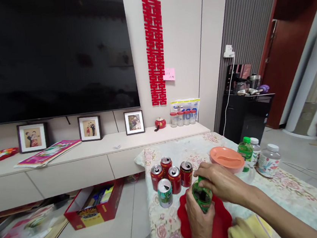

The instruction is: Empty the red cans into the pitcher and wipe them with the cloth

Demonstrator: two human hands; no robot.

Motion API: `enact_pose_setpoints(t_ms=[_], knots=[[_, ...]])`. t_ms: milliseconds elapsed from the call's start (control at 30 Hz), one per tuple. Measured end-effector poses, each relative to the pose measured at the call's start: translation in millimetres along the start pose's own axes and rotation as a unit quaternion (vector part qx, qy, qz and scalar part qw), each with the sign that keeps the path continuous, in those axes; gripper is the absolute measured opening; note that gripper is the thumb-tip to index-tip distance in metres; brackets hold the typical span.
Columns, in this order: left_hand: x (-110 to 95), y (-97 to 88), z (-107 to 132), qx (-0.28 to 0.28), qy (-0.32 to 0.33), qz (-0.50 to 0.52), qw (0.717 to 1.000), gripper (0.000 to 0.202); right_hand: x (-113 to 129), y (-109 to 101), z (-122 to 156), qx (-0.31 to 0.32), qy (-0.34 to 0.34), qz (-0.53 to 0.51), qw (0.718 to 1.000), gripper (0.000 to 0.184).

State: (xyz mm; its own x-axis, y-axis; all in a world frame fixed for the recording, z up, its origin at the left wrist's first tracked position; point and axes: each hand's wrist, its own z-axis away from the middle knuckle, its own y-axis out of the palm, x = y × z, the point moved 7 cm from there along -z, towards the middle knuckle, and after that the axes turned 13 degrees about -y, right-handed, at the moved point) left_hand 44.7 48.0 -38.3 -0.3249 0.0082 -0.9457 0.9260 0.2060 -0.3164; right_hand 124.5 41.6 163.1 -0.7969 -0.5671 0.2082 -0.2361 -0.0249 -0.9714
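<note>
My left hand (200, 217) is wrapped round a green plastic bottle (202, 200) above a red scalloped mat (224, 218). The bottle is tilted, and a dark patch shows on it between my hands. My right hand (221, 182) reaches in from the right, its thumb and fingers closed on the green cap (201, 179) at the bottle's far end. Whether the cap is still attached I cannot tell. Left of my hands stand several opened red drink cans (175, 180) and one teal-and-white can (165, 193).
An orange divided dish (227, 157), another green bottle (245, 149) and clear jars with white lids (269, 161) stand at the right. A yellow cloth (250, 231) lies near me on the flowered tablecloth (165, 225). A red box (95, 204) sits on the floor at left.
</note>
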Motion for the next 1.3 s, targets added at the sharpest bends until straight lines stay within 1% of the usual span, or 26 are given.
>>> enact_pose_setpoints(t_ms=[133, 233, 433, 533, 633, 700, 767, 867, 933, 1033, 1100, 1200, 1267, 1300], knots=[[2, 1.8, 2, -0.012, -0.017, 0.000, 1.000, 0.067, 0, 0, 0, 0.008, 0.011, 0.009, 1.000, 0.018], [2, 2.7, 3, -0.009, -0.015, 0.009, 1.000, 0.065, 4, 4, 2, 0.007, 0.031, 0.023, 0.999, 0.015], [-3, -2.0, 2, 0.015, -0.007, 0.014, 1.000, 0.064, 10, 7, 8, 0.025, 0.042, 0.055, 0.997, 0.019], [-7, -3.8, 2, 0.027, -0.002, 0.019, 0.999, 0.063, 8, 8, 6, 0.031, 0.066, 0.080, 0.994, 0.017], [-5, -4.5, 2, 0.016, -0.014, 0.010, 1.000, 0.065, 5, 8, 4, 0.025, 0.101, 0.104, 0.989, 0.026], [-5, -3.6, 1, 0.010, -0.010, 0.009, 1.000, 0.065, 4, 8, 5, 0.020, 0.115, 0.112, 0.987, 0.032], [-6, -3.2, 1, 0.005, 0.002, 0.014, 1.000, 0.063, 5, 9, 6, 0.022, 0.115, 0.112, 0.987, 0.032], [-7, -4.2, 2, 0.000, 0.007, 0.012, 1.000, 0.061, 8, 10, 10, 0.032, 0.095, 0.101, 0.990, 0.022], [-7, -5.3, 3, 0.001, 0.004, 0.003, 1.000, 0.062, 10, 10, 11, 0.038, 0.084, 0.094, 0.991, 0.019], [-7, -6.6, 4, 0.003, 0.002, 0.003, 1.000, 0.063, 9, 10, 10, 0.041, 0.092, 0.091, 0.991, 0.016], [-7, -6.5, 4, 0.001, 0.003, 0.013, 1.000, 0.063, 6, 9, 9, 0.035, 0.111, 0.095, 0.989, 0.019], [-5, -5.1, 3, -0.005, 0.002, 0.019, 1.000, 0.061, 1, 7, 9, 0.022, 0.136, 0.105, 0.985, 0.031], [-5, -4.3, 2, -0.007, 0.003, 0.018, 1.000, 0.061, 2, 5, 11, 0.008, 0.127, 0.104, 0.986, 0.033], [-5, -4.5, 2, -0.009, 0.003, 0.017, 1.000, 0.060, 4, 3, 12, -0.005, 0.110, 0.096, 0.989, 0.031]])
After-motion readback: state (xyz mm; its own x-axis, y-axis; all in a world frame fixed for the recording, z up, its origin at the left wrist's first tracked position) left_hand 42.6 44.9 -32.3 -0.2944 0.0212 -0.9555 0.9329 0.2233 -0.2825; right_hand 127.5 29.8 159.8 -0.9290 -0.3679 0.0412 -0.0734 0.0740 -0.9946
